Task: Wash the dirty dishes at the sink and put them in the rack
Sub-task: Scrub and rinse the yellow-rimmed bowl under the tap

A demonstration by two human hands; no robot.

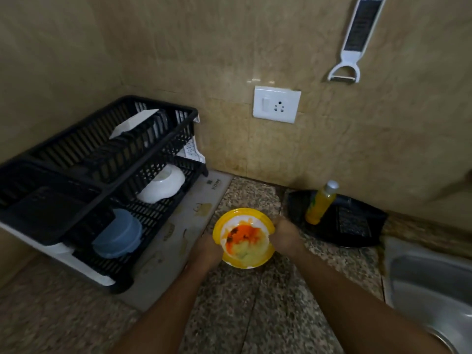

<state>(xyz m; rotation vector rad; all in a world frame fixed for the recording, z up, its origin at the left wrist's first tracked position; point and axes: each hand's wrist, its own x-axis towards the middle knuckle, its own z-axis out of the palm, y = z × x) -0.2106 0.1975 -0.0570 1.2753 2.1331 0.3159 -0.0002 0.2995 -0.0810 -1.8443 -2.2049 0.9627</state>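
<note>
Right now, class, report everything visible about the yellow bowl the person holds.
The yellow bowl looks plastic, round, with a yellow rim and white inside smeared with orange, dark and pale food residue. It is tilted toward the camera above the speckled counter. The left hand and right hand grip its opposite edges.

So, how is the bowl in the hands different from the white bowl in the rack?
The yellow bowl has a yellow rim and is smeared with orange and dark food; the white bowl is plain white and looks clean. The yellow bowl is held open side up between the left hand and right hand over the counter; the white bowl lies tipped over on the lower tier of the black dish rack. Both are round bowls.
</note>
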